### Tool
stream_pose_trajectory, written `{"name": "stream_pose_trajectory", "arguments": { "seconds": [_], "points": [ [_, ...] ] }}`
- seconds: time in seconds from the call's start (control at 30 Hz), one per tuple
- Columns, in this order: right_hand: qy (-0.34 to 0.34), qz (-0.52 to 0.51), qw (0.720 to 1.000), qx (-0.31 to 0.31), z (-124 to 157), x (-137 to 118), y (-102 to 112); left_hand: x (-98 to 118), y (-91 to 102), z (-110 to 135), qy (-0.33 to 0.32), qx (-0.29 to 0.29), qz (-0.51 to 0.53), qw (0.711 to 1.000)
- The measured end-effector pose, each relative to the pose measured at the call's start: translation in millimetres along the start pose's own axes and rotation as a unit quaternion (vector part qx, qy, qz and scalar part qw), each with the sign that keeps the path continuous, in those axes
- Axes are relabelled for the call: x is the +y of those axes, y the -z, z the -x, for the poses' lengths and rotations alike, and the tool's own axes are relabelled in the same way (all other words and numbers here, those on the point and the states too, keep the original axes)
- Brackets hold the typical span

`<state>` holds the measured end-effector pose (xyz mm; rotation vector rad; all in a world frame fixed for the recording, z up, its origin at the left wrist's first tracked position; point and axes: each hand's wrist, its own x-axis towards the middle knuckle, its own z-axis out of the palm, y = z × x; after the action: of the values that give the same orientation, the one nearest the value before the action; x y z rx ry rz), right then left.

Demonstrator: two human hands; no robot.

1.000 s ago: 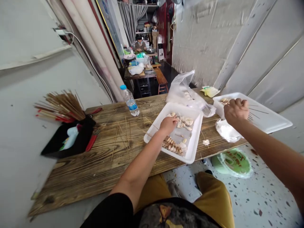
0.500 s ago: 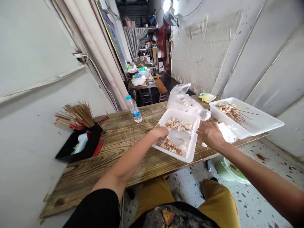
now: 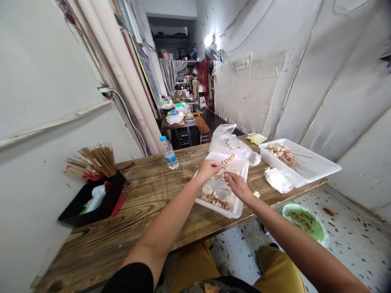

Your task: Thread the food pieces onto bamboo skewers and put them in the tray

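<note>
My left hand [image 3: 207, 168] is closed round a loaded skewer [image 3: 224, 166], holding it over the near white tray [image 3: 236, 209]. My right hand [image 3: 236, 185] is beside it over the same tray, fingers pinched at the skewer's lower end. The tray holds pale food pieces and another filled skewer [image 3: 215, 200] near its front edge. A second white tray [image 3: 317, 166] to the right holds several finished skewers [image 3: 282, 153].
Loose bamboo sticks [image 3: 159, 191] lie on the wooden table [image 3: 128, 228]. A black box with a bundle of sticks [image 3: 93, 160] stands at left. A water bottle [image 3: 169, 153], a clear plastic bag [image 3: 227, 142] and a green bucket [image 3: 304, 219] on the floor are nearby.
My right hand came back from the far tray to the near tray and met my left hand. My left hand lifted a loaded skewer. The camera tilted up.
</note>
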<state>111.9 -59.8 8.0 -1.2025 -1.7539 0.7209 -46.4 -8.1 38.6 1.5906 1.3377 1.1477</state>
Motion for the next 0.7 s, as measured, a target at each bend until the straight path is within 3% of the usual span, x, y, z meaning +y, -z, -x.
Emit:
{"name": "stream_pose_trajectory", "arguments": {
  "seconds": [0.13,0.3,0.53,0.7],
  "points": [
    [-0.115,-0.202,0.969,0.088,-21.6,3.6,-25.1,-4.2,-39.7,6.5,0.049,0.046,0.181,0.981],
    [-0.173,-0.374,0.902,0.13,-30.2,15.2,-30.5,-17.6,-63.9,8.1,0.032,0.117,0.253,0.96],
    [-0.179,-0.378,0.882,0.218,-38.2,41.4,-34.1,-34.0,-79.1,8.0,0.019,0.09,0.327,0.94],
    [-0.141,-0.338,0.898,0.245,-40.3,49.8,-35.0,-32.6,-81.6,8.6,0.012,0.095,0.355,0.93]
  ]
}}
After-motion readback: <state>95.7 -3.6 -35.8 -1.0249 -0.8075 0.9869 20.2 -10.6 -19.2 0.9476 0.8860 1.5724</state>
